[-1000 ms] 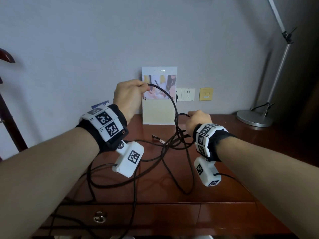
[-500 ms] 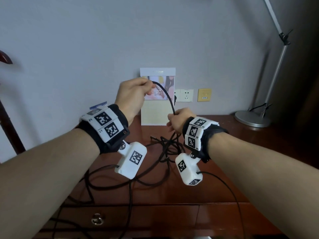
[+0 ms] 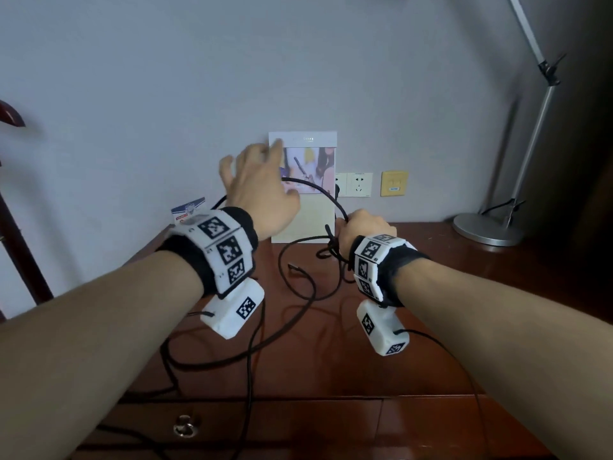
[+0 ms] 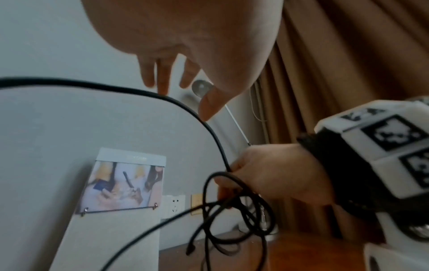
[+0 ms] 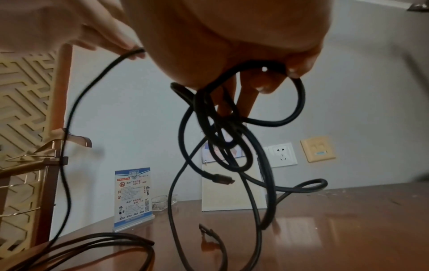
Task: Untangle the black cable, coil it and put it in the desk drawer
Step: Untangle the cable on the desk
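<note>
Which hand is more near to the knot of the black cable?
Right. The right hand grips the black cable directly at the knot. The left hand is raised left of it, fingers spread, beside the arching strand.

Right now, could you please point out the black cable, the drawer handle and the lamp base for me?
black cable (image 3: 326,195), head view, on the raised arc between the hands.
drawer handle (image 3: 184,425), head view, on its metal ring.
lamp base (image 3: 487,229), head view, on the round disc.

The right hand (image 3: 361,227) hid its own fingers and the cable (image 3: 292,313) it gripped. The cable ran off the surface's (image 3: 431,343) front edge, its end cut off. The left hand (image 3: 258,190) was blurred.
</note>
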